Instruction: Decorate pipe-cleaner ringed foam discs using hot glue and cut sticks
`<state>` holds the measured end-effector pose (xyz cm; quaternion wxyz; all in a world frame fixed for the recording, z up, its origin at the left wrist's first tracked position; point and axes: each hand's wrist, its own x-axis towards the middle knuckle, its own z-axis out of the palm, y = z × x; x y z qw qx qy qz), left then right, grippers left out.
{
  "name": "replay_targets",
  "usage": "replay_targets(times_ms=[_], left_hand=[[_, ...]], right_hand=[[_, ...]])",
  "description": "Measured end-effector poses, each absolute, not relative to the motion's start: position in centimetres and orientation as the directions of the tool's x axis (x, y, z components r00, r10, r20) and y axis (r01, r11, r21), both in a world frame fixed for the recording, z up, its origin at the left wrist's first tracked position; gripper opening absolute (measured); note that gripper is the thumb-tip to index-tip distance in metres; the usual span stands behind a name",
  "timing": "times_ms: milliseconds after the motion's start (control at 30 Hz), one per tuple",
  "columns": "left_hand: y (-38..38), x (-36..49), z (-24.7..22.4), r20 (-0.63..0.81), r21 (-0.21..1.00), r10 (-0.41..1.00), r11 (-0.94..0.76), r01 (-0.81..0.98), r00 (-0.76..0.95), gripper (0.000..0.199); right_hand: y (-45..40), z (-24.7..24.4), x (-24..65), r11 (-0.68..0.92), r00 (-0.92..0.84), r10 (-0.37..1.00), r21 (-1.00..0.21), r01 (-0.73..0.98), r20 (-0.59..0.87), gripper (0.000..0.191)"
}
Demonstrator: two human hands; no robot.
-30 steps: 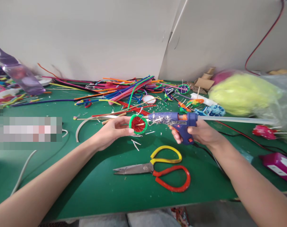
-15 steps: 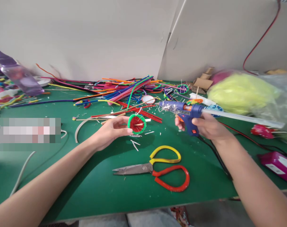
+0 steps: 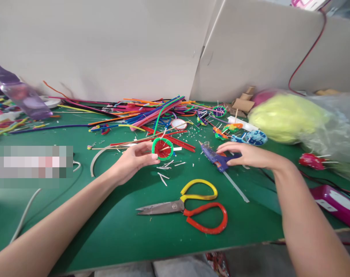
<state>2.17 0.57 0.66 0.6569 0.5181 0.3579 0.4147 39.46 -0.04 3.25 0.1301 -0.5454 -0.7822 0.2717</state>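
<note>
My left hand pinches a small round pipe-cleaner piece by its left edge, above the table. This pipe-cleaner piece has a red middle, a fuzzy green rim and a thin pale stick at its centre. On the right, the blue hot glue gun lies tilted low at the table, its clear glue stick pointing toward me. My right hand has thumb and fingers about its handle, partly hiding it. Scissors with one yellow and one red handle lie in front, blades to the left.
Loose pipe cleaners are heaped along the back of the green table. A purple bottle stands back left. Plastic bags and a magenta box sit right. White scraps lie mid-table.
My right hand has lowered the glue gun from the air to the table and turned it, so its glue stick now points toward me. My left hand keeps the pipe-cleaner piece nearly still.
</note>
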Motion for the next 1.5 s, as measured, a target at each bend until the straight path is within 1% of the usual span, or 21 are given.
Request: replay_targets(times_ms=[67,133,167,200,267,367,433,500,600,767,867,967,1033,1167,1233,1333,1400,1500], left_hand=[[0.5,2.2,0.9,-0.042,0.972,0.923,0.127,-0.198,0.383,0.037],[0.5,2.2,1.0,-0.038,0.967,0.926,0.129,-0.218,0.376,0.037],[0.6,2.2,1.0,-0.035,0.965,0.928,0.128,-0.228,0.370,0.037],[0.6,2.2,0.9,-0.032,0.963,0.933,0.125,-0.238,0.359,0.037],[0.7,2.1,0.9,-0.024,0.960,0.939,0.117,-0.254,0.343,0.035],[0.7,1.9,0.8,-0.006,0.954,0.952,0.097,-0.284,0.305,0.030],[0.7,1.8,0.8,0.006,0.949,0.960,0.082,-0.305,0.279,0.027],[0.6,1.8,0.9,0.016,0.948,0.961,0.072,-0.310,0.275,0.027],[0.6,1.9,0.9,0.033,0.953,0.951,0.062,-0.297,0.307,0.029],[0.6,2.0,0.8,0.036,0.952,0.948,0.063,-0.298,0.315,0.031],[0.5,2.0,0.8,0.037,0.955,0.943,0.064,-0.291,0.330,0.032],[0.5,2.0,0.8,0.042,0.957,0.940,0.060,-0.284,0.338,0.031],[0.5,2.0,0.9,0.043,0.957,0.941,0.058,-0.283,0.336,0.031],[0.4,2.1,0.8,0.037,0.961,0.935,0.063,-0.268,0.353,0.030],[0.4,2.1,0.8,0.027,0.964,0.930,0.073,-0.255,0.366,0.032],[0.3,2.2,0.7,0.004,0.974,0.919,0.087,-0.211,0.395,0.032],[0.3,2.2,0.7,-0.018,0.980,0.913,0.097,-0.174,0.408,0.032],[0.3,2.2,0.7,-0.046,0.986,0.916,0.105,-0.126,0.399,0.034]], right_hand=[[-0.3,3.7,38.6,0.259,-0.316,0.949,-0.614,0.746,0.017,0.036],[-0.9,4.5,36.7,0.284,-0.232,0.958,-0.640,0.714,0.167,0.031],[-1.2,4.8,35.2,0.314,-0.220,0.949,-0.618,0.721,0.226,0.026],[-1.6,5.0,33.6,0.360,-0.248,0.932,-0.574,0.736,0.266,0.021],[-2.3,5.0,29.8,0.487,-0.411,0.873,-0.447,0.751,0.261,0.016],[-2.9,3.8,24.8,0.657,-0.627,0.754,-0.213,0.723,0.197,0.021],[-2.9,2.8,22.7,0.705,-0.689,0.708,-0.105,0.701,0.151,0.022],[-2.7,2.1,21.6,0.722,-0.715,0.690,-0.038,0.691,0.115,0.023],[-2.6,2.0,21.2,0.717,-0.713,0.693,0.001,0.697,0.104,0.024],[-3.4,2.8,20.9,0.705,-0.702,0.708,-0.021,0.709,0.078,0.017],[-3.7,2.5,20.4,0.715,-0.716,0.697,0.034,0.698,0.045,0.018],[-3.5,1.8,20.2,0.717,-0.721,0.691,0.072,0.693,0.057,0.020],[-3.2,1.4,20.4,0.707,-0.705,0.701,0.031,0.707,0.106,0.018],[-2.6,1.4,21.8,0.633,-0.601,0.772,-0.172,0.755,0.206,0.009],[-2.3,1.7,22.5,0.582,-0.543,0.813,-0.247,0.775,0.209,0.006],[-1.9,2.2,23.4,0.516,-0.480,0.857,-0.319,0.795,0.189,0.006],[-1.7,2.4,23.9,0.507,-0.474,0.861,-0.403,0.762,0.186,0.007],[-1.5,2.7,24.6,0.501,-0.474,0.855,-0.575,0.647,0.212,0.009]])
